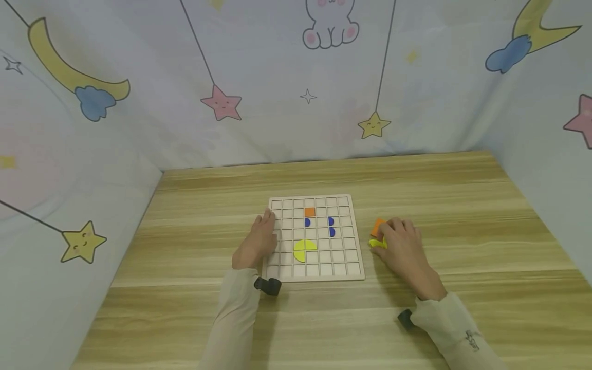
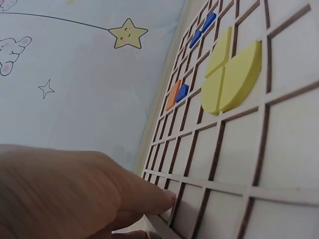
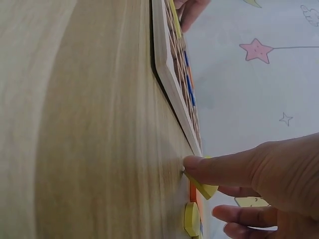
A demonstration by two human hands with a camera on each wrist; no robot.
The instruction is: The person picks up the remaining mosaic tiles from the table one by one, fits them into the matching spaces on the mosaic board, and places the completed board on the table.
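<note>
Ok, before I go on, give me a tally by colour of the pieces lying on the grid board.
Yellow pieces: 3
Blue pieces: 3
Orange piece: 1
Total on the grid board: 7

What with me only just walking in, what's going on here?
A person's left hand rests on the left edge of a gridded board. On the board lie one orange square, three blue pieces and three yellow pieces. To its right, the right hand pinches another yellow piece near an orange piece.
</note>
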